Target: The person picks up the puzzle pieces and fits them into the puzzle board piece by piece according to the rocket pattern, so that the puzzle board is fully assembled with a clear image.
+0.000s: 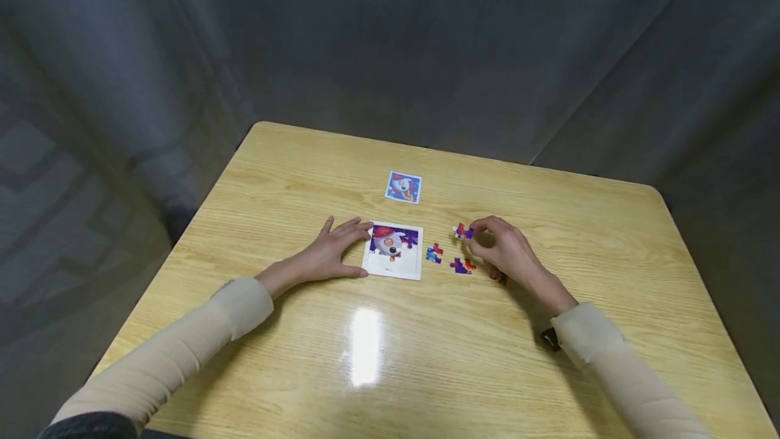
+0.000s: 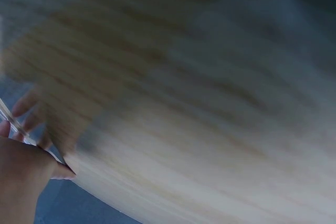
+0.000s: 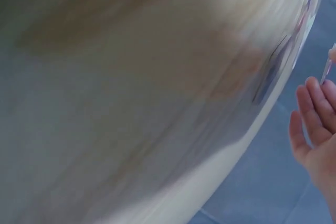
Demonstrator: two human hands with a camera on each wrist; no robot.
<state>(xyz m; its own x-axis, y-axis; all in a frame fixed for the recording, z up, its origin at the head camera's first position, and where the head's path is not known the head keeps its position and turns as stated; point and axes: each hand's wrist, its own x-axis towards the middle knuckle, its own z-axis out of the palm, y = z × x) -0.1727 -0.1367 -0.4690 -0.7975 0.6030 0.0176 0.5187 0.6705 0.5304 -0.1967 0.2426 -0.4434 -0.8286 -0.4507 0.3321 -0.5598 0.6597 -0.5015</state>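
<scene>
A white-bordered jigsaw tray point(image 1: 392, 278) lies at the middle of the table, its upper part filled with picture pieces and its lower part bare white. My left hand point(image 1: 329, 250) is spread along the tray's left edge, index finger at the upper corner and thumb at the lower one. Between thumb and fingertips, my right hand point(image 1: 504, 249) pinches a purple and red puzzle piece point(image 1: 463, 231). Seen edge-on in the right wrist view, that piece point(image 3: 327, 70) is a thin sliver. Loose puzzle pieces point(image 1: 435, 253) lie between tray and right hand, one partly hidden under the hand.
Behind the tray lies a small square picture card point(image 1: 403, 187) with a similar character. The wooden table point(image 1: 292, 175) reflects a bright light patch near its front. A dark curtain point(image 1: 390, 53) hangs behind the table.
</scene>
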